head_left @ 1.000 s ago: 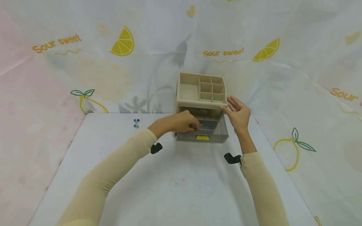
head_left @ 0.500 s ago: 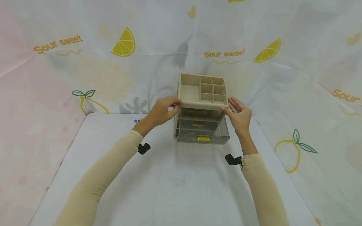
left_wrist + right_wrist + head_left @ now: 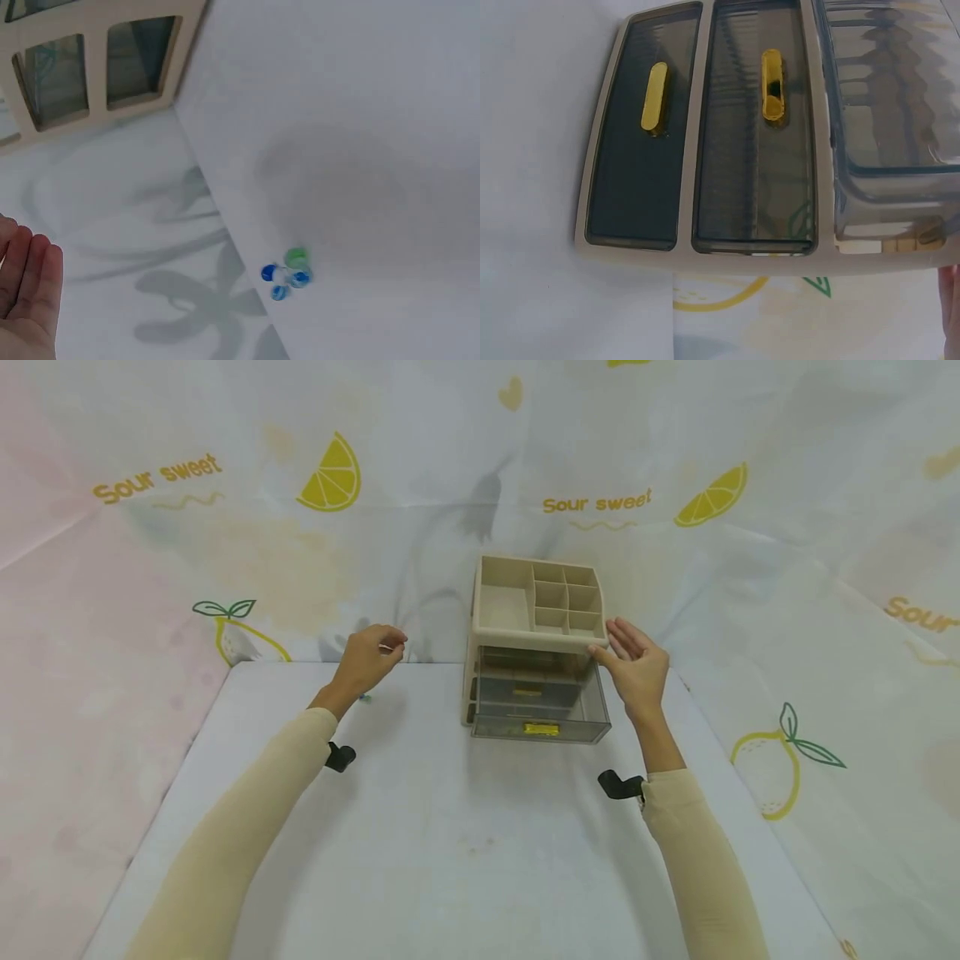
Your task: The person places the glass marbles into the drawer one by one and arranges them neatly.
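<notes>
My left hand hovers above the left part of the table, apart from the organizer, its fingers loosely bent and nothing visible in them. Below it lie several small blue and green glass marbles, grouped close together; the hand mostly covers them in the head view. A beige desktop organizer stands at the back of the table. Its top drawer, smoky and see-through with a gold handle, is pulled out. My right hand rests against the organizer's upper right corner, thumb at the front edge and fingers straight along the side.
Two lower drawers with gold handles sit pushed in. The organizer's top has open compartments. A white cloth covers the table, and a lemon-printed backdrop rises close behind the organizer.
My left hand has come out from over the pulled-out drawer, passed the organizer's front left corner, and moved left to above the marbles. My right hand has stayed at the organizer's corner.
</notes>
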Motion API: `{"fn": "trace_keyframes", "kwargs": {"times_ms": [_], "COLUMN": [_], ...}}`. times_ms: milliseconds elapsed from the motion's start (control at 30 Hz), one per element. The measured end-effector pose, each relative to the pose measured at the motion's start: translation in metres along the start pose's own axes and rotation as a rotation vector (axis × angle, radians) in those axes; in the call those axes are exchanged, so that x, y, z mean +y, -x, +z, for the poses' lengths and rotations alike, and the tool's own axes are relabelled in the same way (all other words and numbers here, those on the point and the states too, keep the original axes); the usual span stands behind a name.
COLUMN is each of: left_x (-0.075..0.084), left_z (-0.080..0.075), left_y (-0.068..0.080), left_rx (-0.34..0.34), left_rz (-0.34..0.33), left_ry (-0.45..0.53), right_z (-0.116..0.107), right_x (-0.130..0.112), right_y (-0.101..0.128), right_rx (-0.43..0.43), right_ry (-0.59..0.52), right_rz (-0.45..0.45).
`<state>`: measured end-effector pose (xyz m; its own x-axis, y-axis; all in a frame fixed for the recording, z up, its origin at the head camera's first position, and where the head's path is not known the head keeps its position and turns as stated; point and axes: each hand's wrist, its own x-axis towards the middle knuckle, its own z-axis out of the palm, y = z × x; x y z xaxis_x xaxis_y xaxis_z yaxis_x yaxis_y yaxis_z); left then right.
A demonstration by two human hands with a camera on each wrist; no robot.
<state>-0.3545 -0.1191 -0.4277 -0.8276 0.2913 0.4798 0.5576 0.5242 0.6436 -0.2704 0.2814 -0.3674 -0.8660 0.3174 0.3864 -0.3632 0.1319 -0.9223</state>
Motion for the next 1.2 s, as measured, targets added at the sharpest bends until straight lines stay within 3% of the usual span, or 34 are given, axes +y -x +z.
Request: {"fn": "trace_keyframes", "kwargs": {"times_ms": [200,467,667,1000,1200], "left_x": [-0.025,-0.057,-0.071,-0.084,-0.09], "left_z": [-0.002,-0.003,-0.003,0.001,0.004], "left_y": [0.013,0.04,0.051,0.06,0.063], "left_rx": [-0.02,-0.063,-0.113,-0.19,-0.183], "left_rz": [-0.162,-0.307,-0.356,-0.449,-0.43], "left_ry": [0.001,-0.086,-0.154,-0.168,-0.19], "right_z": [-0.001,0.0,-0.002,-0.003,-0.003], "right_x": [-0.001,0.001,0.003,0.003,0.002], "right_y": [0.0,-0.001,-0.002,-0.003,-0.002], "right_rx": [-0.003,-0.011,-0.01,-0.013,-0.013], "right_ry": [0.015,0.014,0.017,0.036,0.041], "right_rz": [0.002,0.017,0.014,0.023,0.026]}}
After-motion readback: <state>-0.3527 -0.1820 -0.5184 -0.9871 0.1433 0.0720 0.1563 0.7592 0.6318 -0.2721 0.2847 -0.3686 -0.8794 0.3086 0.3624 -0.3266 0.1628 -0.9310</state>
